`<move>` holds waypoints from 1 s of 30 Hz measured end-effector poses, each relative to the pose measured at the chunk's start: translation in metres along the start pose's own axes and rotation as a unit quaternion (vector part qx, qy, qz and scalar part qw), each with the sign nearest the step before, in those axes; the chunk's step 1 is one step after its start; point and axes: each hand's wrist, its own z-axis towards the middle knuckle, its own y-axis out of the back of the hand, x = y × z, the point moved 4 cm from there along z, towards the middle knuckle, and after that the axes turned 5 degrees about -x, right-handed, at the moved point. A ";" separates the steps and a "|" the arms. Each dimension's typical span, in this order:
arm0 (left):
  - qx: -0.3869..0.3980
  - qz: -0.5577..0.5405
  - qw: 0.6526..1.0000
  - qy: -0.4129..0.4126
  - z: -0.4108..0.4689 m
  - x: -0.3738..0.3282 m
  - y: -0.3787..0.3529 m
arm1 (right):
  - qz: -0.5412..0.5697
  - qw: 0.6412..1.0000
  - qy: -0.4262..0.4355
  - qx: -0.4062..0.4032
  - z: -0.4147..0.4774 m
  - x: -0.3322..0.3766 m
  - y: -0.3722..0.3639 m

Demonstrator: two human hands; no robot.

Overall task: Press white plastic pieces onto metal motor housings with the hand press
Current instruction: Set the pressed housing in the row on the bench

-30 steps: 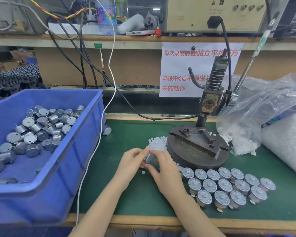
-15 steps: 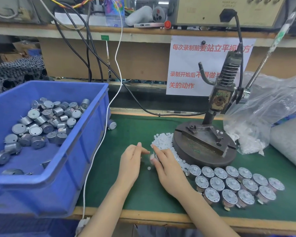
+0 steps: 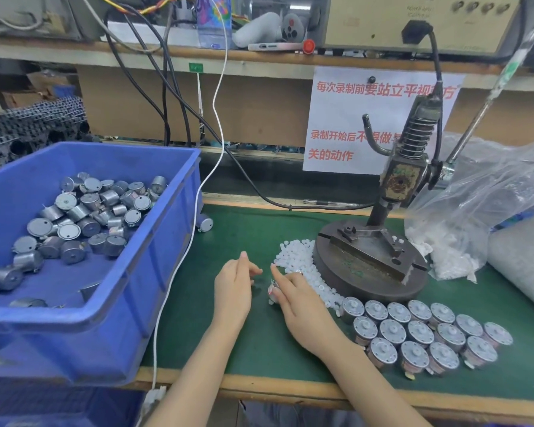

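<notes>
1. Mid-mat: left hand point(image 3: 233, 291), fingers loosely extended, just beside right hand point(image 3: 302, 306).
2. Pinched in right hand: small metal motor housing point(image 3: 273, 290).
3. Beyond fingertips: white plastic pieces point(image 3: 295, 258), heaped against hand press point(image 3: 367, 266) base.
4. Far left: blue bin point(image 3: 154, 272) of housings.

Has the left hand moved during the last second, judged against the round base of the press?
Yes. The left hand has drawn slightly leftward, away from the press base, and no longer touches the motor housing that the right hand holds.

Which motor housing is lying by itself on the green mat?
The lone housing just right of the blue bin; the others are heaped in the bin, lined up in rows, or held in the right hand.
</notes>
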 end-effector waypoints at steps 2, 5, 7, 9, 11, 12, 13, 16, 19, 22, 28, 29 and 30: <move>0.001 -0.001 1.000 0.003 0.000 0.000 0.000 | -0.008 1.000 0.007 0.003 0.000 0.002 0.001; 0.006 0.003 1.000 0.000 -0.001 -0.002 0.000 | -0.053 0.998 0.023 0.017 -0.001 0.006 -0.001; 0.004 0.010 1.000 -0.004 -0.003 -0.004 0.001 | -0.090 0.995 0.039 0.021 -0.001 0.009 -0.003; -0.006 0.030 0.999 -0.011 -0.004 -0.005 0.000 | -0.118 0.991 0.053 0.026 -0.001 0.013 -0.005; -0.006 0.060 0.998 -0.024 -0.006 -0.005 -0.005 | -0.130 0.990 0.049 0.036 0.000 0.014 -0.005; 0.000 0.076 0.997 -0.030 -0.007 -0.005 -0.007 | -0.132 0.989 0.046 0.039 0.001 0.015 -0.005; 0.007 0.093 0.995 -0.037 -0.007 -0.005 -0.010 | -0.137 0.989 0.047 0.040 0.001 0.015 -0.006; 0.030 0.128 0.989 -0.067 -0.009 -0.007 -0.013 | -0.154 0.985 0.053 0.057 0.005 0.017 -0.008; 0.054 0.117 0.987 -0.093 -0.011 -0.009 -0.013 | -0.121 0.991 0.029 0.040 0.006 0.013 -0.007; 0.082 0.087 0.986 -0.116 -0.016 -0.012 -0.013 | -0.049 0.999 0.000 -0.005 0.004 0.008 -0.002; 0.168 0.140 0.948 -0.230 -0.035 -0.017 -0.020 | 0.077 0.989 -0.038 -0.118 0.003 0.003 0.012; 0.192 0.140 0.944 -0.230 -0.037 -0.017 -0.022 | 0.091 0.987 -0.051 -0.125 0.004 0.001 0.014; 0.210 0.136 0.941 -0.227 -0.038 -0.016 -0.023 | 0.106 0.984 -0.065 -0.129 0.005 0.000 0.015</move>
